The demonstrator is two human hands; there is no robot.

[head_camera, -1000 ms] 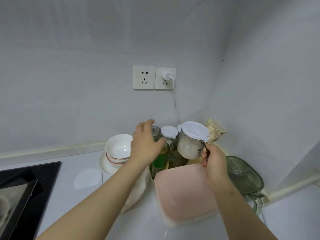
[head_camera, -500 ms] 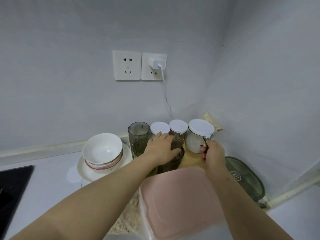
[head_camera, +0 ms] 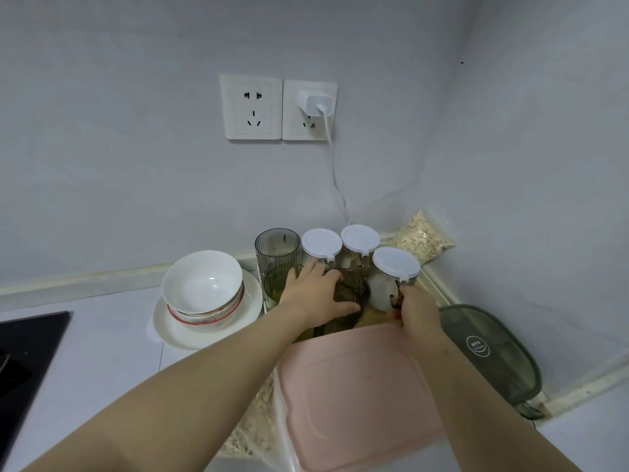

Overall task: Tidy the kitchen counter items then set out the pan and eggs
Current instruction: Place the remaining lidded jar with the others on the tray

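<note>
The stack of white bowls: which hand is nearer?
Left. The left hand grips a dark jar just right of the bowls; the right hand holds the front white-lidded jar farther right.

The green lid (head_camera: 490, 352) bears a round white logo whose small characters cannot be read.

Your left hand (head_camera: 316, 296) covers most of the dark jar (head_camera: 357, 288) it grips; right of that grip, your right hand (head_camera: 418, 311) hides the white-lidded jar (head_camera: 383, 289) at its base.
</note>
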